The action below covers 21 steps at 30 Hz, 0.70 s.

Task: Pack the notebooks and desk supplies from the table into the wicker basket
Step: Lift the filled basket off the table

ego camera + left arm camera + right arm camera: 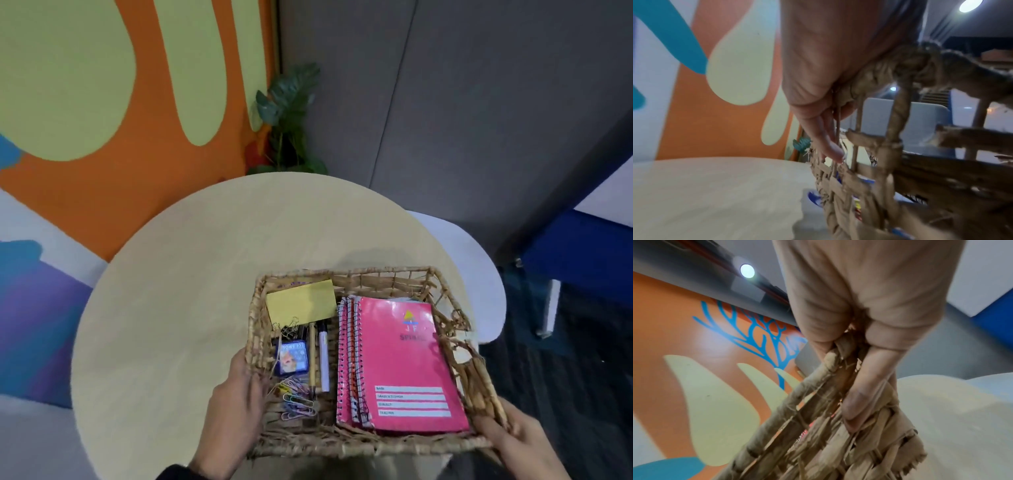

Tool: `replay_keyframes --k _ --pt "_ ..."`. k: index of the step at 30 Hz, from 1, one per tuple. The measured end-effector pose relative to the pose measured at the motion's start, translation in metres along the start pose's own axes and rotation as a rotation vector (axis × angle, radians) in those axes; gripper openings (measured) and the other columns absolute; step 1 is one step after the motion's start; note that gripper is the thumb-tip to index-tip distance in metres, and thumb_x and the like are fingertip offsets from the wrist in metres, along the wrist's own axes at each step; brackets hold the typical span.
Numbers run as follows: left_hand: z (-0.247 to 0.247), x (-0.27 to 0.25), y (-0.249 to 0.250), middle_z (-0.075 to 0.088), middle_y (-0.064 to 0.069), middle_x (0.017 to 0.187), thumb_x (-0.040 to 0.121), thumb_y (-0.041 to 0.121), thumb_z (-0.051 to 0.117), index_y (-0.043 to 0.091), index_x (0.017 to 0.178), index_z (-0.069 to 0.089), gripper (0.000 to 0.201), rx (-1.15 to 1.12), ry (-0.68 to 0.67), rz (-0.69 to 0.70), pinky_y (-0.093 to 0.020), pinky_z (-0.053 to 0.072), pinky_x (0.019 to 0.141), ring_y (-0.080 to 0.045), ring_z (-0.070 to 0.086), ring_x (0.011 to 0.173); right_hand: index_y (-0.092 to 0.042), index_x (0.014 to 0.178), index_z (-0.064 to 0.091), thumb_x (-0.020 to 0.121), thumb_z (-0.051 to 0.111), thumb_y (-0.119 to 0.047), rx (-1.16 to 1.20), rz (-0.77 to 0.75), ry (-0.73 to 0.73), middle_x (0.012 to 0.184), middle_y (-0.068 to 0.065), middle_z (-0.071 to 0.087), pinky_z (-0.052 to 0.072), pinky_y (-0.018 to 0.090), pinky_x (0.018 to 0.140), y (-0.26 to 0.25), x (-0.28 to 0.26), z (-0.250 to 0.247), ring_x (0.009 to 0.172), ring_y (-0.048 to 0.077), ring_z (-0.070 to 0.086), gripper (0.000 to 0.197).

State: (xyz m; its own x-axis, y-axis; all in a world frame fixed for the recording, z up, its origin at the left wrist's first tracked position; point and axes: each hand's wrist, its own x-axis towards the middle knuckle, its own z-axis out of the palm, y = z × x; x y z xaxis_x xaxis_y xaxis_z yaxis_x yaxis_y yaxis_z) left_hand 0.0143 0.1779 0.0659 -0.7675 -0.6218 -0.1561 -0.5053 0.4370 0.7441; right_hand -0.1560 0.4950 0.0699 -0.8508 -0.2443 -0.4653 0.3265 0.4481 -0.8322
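The wicker basket (342,272) sits at the near right part of the round pale table (188,291). Inside lie a stack of pink spiral notebooks (407,359), a yellow sticky pad (299,301), binder clips (287,329), a small blue box (291,356), two pens (323,356) and coloured paper clips (296,399). My left hand (236,394) grips the basket's left wall, and in the left wrist view the left hand (828,129) lies against the weave of the basket (869,178). My right hand (513,442) grips the near right corner. The right wrist view shows the right hand (859,361) clamped over the rim of the basket (807,434).
A white chair (479,274) stands behind the table on the right. A potted plant (291,113) is in the far corner by the orange mural wall (102,188). A blue bench (582,260) stands at the right.
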Motion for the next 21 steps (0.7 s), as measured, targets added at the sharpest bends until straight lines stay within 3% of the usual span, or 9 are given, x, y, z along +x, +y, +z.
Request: replay_keyframes --k 1,3,5,6,8,11,15,19,21 --pt "-0.01 0.003 -0.001 0.064 0.008 0.076 0.095 0.012 0.045 0.019 0.13 0.041 0.036 -0.006 0.048 -0.004 -0.013 0.041 0.056 0.002 0.056 0.061 -0.014 0.083 0.071 0.078 0.064 0.014 0.031 -0.014 -0.047 0.07 0.011 0.077 0.055 0.015 0.05 -0.016 0.008 0.009 0.057 0.009 0.067 0.029" --pt "-0.028 0.012 -0.005 0.066 0.004 0.08 0.094 0.012 0.046 0.017 0.129 0.042 0.036 -0.02 0.146 -0.027 -0.018 0.043 0.057 -0.008 0.058 0.062 -0.01 0.089 0.069 0.065 0.078 0.005 0.064 -0.045 -0.151 0.069 0.01 0.075 0.057 0.024 0.048 -0.049 0.024 0.032 0.062 0.019 0.069 0.029" --pt "-0.046 0.023 -0.013 0.068 0.001 0.081 0.094 0.01 0.047 0.015 0.128 0.042 0.035 -0.03 0.243 -0.058 -0.018 0.043 0.057 -0.012 0.057 0.063 -0.009 0.089 0.068 0.047 0.08 -0.013 0.044 -0.093 -0.212 0.069 0.008 0.075 0.058 0.028 0.051 -0.075 0.046 0.057 0.062 0.018 0.069 0.044" --pt "-0.054 0.03 -0.018 0.068 0.0 0.082 0.094 0.009 0.047 0.015 0.127 0.042 0.035 -0.036 0.287 -0.077 -0.016 0.042 0.057 -0.011 0.055 0.062 -0.009 0.089 0.067 0.046 0.076 -0.016 0.035 -0.119 -0.23 0.07 0.008 0.073 0.058 0.029 0.053 -0.087 0.058 0.071 0.06 0.015 0.068 0.044" --pt "-0.069 0.043 -0.029 0.068 -0.004 0.083 0.094 0.008 0.047 0.012 0.125 0.042 0.032 -0.048 0.373 -0.121 -0.017 0.041 0.056 -0.016 0.054 0.062 -0.007 0.09 0.064 0.055 0.067 -0.012 0.024 -0.181 -0.284 0.07 0.005 0.07 0.059 0.028 0.056 -0.113 0.084 0.102 0.057 0.009 0.066 0.036" --pt "-0.086 0.069 -0.048 0.069 -0.015 0.09 0.094 0.006 0.045 0.008 0.124 0.043 0.03 -0.064 0.494 -0.186 -0.028 0.04 0.054 -0.025 0.055 0.067 -0.006 0.093 0.061 0.063 0.058 -0.003 0.01 -0.249 -0.359 0.067 -0.001 0.069 0.059 0.026 0.056 -0.148 0.128 0.154 0.057 0.006 0.065 0.031" --pt "-0.102 0.11 -0.082 0.068 -0.024 0.094 0.095 0.009 0.043 0.008 0.126 0.041 0.031 -0.075 0.615 -0.313 -0.035 0.039 0.06 -0.036 0.06 0.074 -0.003 0.1 0.058 0.083 0.047 0.013 -0.088 -0.288 -0.405 0.085 0.017 0.067 0.06 0.038 0.068 -0.179 0.195 0.229 0.065 0.019 0.066 0.027" --pt "-0.106 0.145 -0.107 0.063 -0.015 0.093 0.096 0.009 0.04 0.006 0.124 0.041 0.028 -0.127 0.677 -0.382 -0.036 0.04 0.064 -0.029 0.052 0.073 -0.007 0.099 0.057 0.083 0.045 0.012 -0.156 -0.298 -0.423 0.093 0.019 0.065 0.059 0.031 0.06 -0.203 0.245 0.293 0.07 0.024 0.065 0.027" --pt "-0.102 0.161 -0.117 0.065 -0.018 0.099 0.097 0.009 0.039 0.005 0.122 0.041 0.026 -0.179 0.699 -0.44 -0.037 0.04 0.067 -0.032 0.055 0.079 -0.007 0.104 0.056 0.084 0.043 0.011 -0.177 -0.307 -0.42 0.099 0.02 0.063 0.058 0.026 0.052 -0.214 0.266 0.32 0.073 0.026 0.064 0.03"
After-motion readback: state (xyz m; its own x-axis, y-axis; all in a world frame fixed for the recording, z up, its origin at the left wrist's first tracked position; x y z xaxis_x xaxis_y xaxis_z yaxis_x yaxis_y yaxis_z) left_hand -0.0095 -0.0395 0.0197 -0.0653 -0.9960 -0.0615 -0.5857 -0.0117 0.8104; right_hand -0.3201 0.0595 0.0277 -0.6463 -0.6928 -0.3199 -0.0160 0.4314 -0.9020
